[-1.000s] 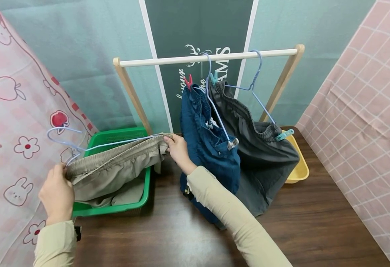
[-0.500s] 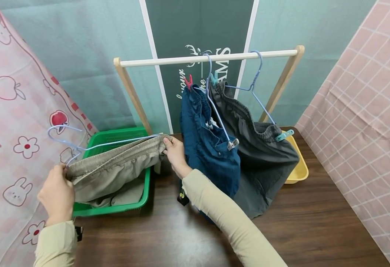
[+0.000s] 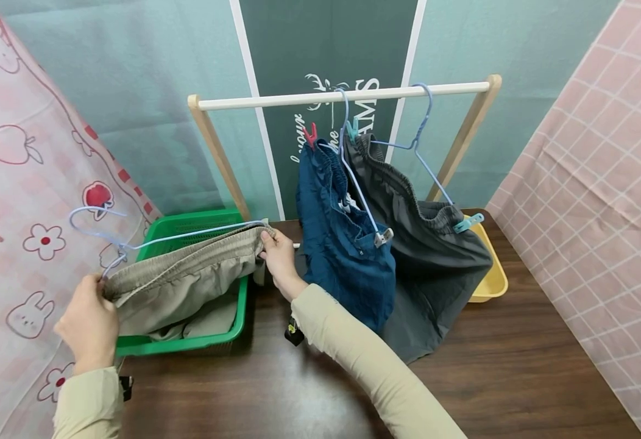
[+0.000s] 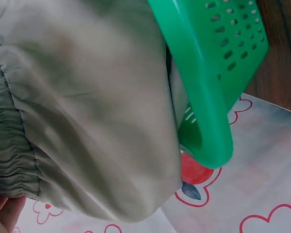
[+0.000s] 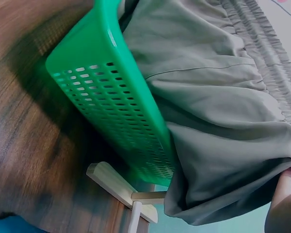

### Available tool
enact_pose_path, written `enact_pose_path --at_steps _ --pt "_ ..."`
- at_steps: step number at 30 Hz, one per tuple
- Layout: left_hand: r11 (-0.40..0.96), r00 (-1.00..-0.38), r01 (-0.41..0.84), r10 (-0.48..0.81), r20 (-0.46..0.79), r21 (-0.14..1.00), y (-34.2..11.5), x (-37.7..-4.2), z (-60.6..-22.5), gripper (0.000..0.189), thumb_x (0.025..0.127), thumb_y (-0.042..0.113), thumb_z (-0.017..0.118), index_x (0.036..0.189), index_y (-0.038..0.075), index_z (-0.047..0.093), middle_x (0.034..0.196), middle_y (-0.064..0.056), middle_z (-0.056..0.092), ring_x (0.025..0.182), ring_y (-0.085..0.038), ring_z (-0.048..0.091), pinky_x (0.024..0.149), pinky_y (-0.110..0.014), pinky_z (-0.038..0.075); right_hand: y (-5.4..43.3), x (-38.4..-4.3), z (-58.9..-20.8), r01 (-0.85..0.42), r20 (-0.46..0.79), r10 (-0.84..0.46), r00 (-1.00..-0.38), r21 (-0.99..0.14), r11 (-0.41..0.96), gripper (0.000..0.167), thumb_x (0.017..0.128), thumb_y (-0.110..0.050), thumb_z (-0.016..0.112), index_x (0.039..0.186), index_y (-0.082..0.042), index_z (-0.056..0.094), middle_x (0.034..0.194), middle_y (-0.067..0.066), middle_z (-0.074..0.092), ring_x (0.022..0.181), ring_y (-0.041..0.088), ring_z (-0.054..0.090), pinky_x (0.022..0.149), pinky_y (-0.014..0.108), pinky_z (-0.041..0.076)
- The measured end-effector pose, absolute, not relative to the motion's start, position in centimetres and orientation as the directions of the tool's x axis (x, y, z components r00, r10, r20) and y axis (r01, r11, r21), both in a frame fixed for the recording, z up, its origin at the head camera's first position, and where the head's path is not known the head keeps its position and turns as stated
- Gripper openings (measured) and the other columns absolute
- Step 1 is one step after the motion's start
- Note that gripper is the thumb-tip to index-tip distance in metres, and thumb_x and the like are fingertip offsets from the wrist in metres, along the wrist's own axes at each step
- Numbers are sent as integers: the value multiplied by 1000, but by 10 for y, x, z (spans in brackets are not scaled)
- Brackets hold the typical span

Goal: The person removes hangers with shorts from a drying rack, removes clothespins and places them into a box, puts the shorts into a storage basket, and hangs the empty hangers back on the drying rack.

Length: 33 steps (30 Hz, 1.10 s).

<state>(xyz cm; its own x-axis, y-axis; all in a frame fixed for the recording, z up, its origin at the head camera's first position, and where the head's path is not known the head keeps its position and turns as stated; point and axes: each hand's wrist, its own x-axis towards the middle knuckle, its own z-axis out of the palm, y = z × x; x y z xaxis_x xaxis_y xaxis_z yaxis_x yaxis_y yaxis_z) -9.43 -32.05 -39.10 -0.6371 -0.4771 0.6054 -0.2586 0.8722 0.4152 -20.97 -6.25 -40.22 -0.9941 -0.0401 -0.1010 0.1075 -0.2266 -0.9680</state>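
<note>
Khaki elastic-waist pants are stretched out by the waistband over a green basket. My left hand pinches the waistband's left end, close to a light blue wire hanger. At the right end, my right hand holds the waistband between thumb and fingers. The hanger runs along the back of the waistband, its hook free in the air at the left. Both wrist views show the cloth draping by the basket wall; only a few fingers show there.
A rack with a white bar and wooden legs stands behind. Blue pants and dark grey pants hang from it on hangers, held with clips. A yellow basket sits at the right, on the dark wooden table.
Both hands have shifted slightly left, the right one more, together with the waistband and hanger. The hanging blue and grey pants have stayed in place.
</note>
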Motion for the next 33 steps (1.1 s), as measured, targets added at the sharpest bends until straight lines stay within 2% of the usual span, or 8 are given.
enact_pose_path --at_steps 5,10,16,21,24,28,33 --pt "858 -640 -276 -500 583 432 -324 -92 -391 21 96 5 45 106 -2 61 105 -25 67 84 -53 59 59 -63 32 -67 -207 -404 105 -99 -41 -994 -975 -195 31 100 -17 47 124 -1 60 127 18 61 113 23 60 88 35 54" --pt "829 -646 -314 -544 536 463 -325 -92 -392 21 97 10 45 108 1 61 109 -23 66 87 -56 57 62 -64 32 -72 -205 -407 95 -89 -42 -995 -980 -176 30 100 -17 48 121 0 61 120 18 64 100 15 61 83 30 54" --pt "792 -580 -331 -600 551 513 -324 -94 -392 28 101 21 42 110 1 60 107 -26 66 86 -57 55 63 -64 31 -75 -199 -413 153 -131 -115 -985 -967 -205 34 101 -18 45 129 -2 56 130 19 59 120 28 58 95 38 51" --pt "780 -561 -340 -616 552 524 -323 -94 -391 30 101 23 41 109 1 60 108 -26 66 87 -57 55 63 -63 31 -79 -193 -422 190 -153 -193 -969 -964 -186 36 102 -17 44 133 -1 52 134 20 55 124 30 55 97 36 50" --pt "763 -568 -365 -636 522 533 -325 -93 -391 30 101 23 40 109 1 59 110 -25 66 90 -58 54 64 -64 31 -82 -189 -426 180 -149 -224 -963 -975 -126 32 101 -16 45 126 0 57 126 20 60 116 28 61 92 33 53" --pt "745 -580 -399 -657 482 535 -329 -92 -393 31 102 24 38 112 2 59 112 -25 65 92 -59 53 65 -64 32 -85 -183 -431 172 -150 -268 -952 -983 -60 24 100 -17 48 108 1 61 97 11 64 92 16 65 82 27 55" --pt "732 -587 -428 -671 453 530 -333 -91 -394 33 102 26 37 114 3 58 113 -25 64 92 -60 53 66 -64 33 -88 -176 -435 129 -128 -332 -935 -991 20 25 100 -17 49 111 0 63 82 4 57 78 7 58 72 21 51"
